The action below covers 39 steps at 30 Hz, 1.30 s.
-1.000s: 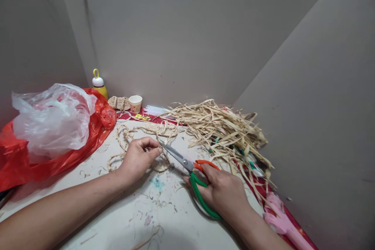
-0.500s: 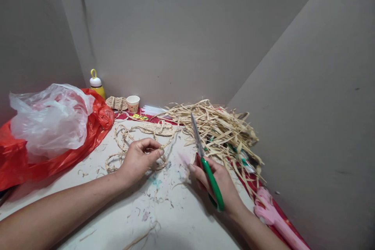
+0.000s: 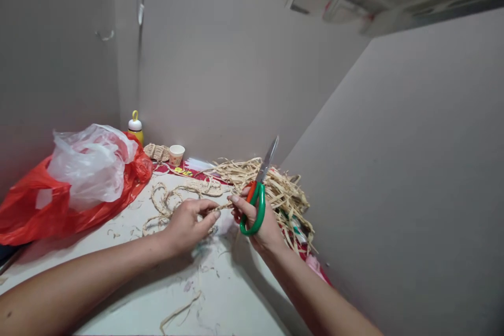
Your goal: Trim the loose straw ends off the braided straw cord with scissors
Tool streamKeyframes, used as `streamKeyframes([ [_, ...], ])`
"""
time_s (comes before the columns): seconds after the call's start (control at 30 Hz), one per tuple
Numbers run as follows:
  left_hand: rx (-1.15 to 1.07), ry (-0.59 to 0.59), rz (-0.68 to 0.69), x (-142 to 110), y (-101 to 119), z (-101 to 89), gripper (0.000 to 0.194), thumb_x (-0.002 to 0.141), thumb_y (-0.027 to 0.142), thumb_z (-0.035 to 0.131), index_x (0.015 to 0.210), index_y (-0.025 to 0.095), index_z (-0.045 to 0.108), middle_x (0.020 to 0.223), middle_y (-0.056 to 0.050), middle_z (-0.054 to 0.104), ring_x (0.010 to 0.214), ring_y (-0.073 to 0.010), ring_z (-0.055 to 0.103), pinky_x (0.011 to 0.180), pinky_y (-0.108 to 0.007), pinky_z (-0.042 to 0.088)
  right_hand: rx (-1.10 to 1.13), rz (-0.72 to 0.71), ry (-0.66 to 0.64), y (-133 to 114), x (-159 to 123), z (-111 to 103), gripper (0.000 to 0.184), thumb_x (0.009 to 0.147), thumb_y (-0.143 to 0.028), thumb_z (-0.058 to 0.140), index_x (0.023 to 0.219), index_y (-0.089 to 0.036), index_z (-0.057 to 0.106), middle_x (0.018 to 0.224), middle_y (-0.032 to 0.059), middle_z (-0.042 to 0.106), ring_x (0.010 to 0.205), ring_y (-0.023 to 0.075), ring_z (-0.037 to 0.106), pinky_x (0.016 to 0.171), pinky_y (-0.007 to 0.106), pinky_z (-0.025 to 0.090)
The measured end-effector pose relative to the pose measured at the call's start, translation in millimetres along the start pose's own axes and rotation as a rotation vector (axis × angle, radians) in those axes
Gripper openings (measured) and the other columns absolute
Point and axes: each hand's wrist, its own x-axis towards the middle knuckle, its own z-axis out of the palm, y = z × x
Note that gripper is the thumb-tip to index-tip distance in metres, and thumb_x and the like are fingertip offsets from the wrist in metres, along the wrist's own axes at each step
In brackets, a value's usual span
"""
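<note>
A braided straw rope [image 3: 224,206] runs between my two hands, its loose loops lying on the table to the left. My left hand [image 3: 187,228] is closed on the rope, pinching it between thumb and fingers. In my closed right hand [image 3: 263,226] is a pair of scissors [image 3: 269,159] with green and red handles, blades together and pointing up and away. The thumb and fingertips of that hand also meet the rope's right end. Just beyond the hands lies a flat woven straw piece [image 3: 205,187], partly covered by rope.
A heap of dry straw strips [image 3: 289,194] spreads at the right back. A red plastic bag [image 3: 35,215] with a clear bag [image 3: 90,168] stands left. Behind are a yellow bottle [image 3: 135,127], a paper cup [image 3: 177,155] and another woven piece [image 3: 156,152]. Grey panels [image 3: 220,73] enclose the table.
My right hand has moved left with the scissors, up to the rope beside my left hand. The view has tilted up, showing shelves above the panels.
</note>
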Motion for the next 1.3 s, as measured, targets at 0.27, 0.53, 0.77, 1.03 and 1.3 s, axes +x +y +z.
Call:
streamKeyframes([
  [0.27, 0.009, 0.054, 0.035, 12.7, -2.7, -17.6, 0.017, 0.078, 0.026, 0.057, 0.076, 0.019, 0.072, 0.07, -0.004, 0.068, 0.068, -0.0177, 0.058, 0.069, -0.028, 0.042, -0.044, -0.192, -0.005, -14.8, 27.5, 10.4, 0.043, 0.06, -0.036, 0.079, 0.085, -0.022, 0.047, 0.064, -0.0065, 0.053, 0.051, 0.0099, 0.053, 0.048, 0.023, 0.041],
  [0.53, -0.032, -0.062, -0.203, 20.5, -6.4, -23.5, 0.017, 0.078, 0.033, 0.054, 0.073, 0.018, 0.06, 0.063, -0.003, 0.059, 0.059, -0.0151, 0.051, 0.062, -0.028, 0.04, 0.043, -0.229, -0.125, -6.6, 59.6, 29.4, 0.045, 0.055, -0.034, 0.082, 0.08, -0.021, 0.048, 0.062, -0.0076, 0.051, 0.052, 0.0089, 0.051, 0.051, 0.023, 0.043],
  [0.77, -0.319, -0.355, -0.404, 49.9, 5.9, -29.1, 0.048, 0.07, 0.057, 0.061, 0.095, 0.016, 0.061, 0.079, -0.006, 0.065, 0.063, -0.0137, 0.058, 0.059, -0.024, 0.04, 0.07, -0.188, -0.273, -3.3, 94.4, 26.0, 0.048, 0.052, -0.036, 0.083, 0.081, -0.02, 0.048, 0.06, -0.0075, 0.055, 0.05, 0.0089, 0.051, 0.051, 0.023, 0.043],
  [1.03, 0.021, -0.343, -0.323, 72.4, -0.4, -33.7, 0.039, 0.065, 0.036, 0.067, 0.04, 0.018, 0.043, 0.04, 0.005, 0.034, 0.048, -0.011, 0.039, 0.051, -0.023, 0.029, 0.108, -0.157, -0.254, 11.8, 104.0, 16.0, 0.049, 0.051, -0.038, 0.082, 0.08, -0.02, 0.047, 0.057, -0.0087, 0.054, 0.046, 0.0081, 0.05, 0.047, 0.022, 0.041],
  [1.3, -0.346, -0.495, -0.549, 60.4, 4.2, -29.0, 0.04, 0.074, 0.046, 0.063, 0.103, 0.019, 0.062, 0.079, -0.005, 0.068, 0.061, -0.0139, 0.06, 0.046, -0.02, 0.039, 0.067, -0.112, -0.264, 21.1, 98.8, 13.9, 0.049, 0.055, -0.042, 0.079, 0.083, -0.021, 0.046, 0.059, -0.0094, 0.054, 0.045, 0.0078, 0.051, 0.046, 0.021, 0.041],
])
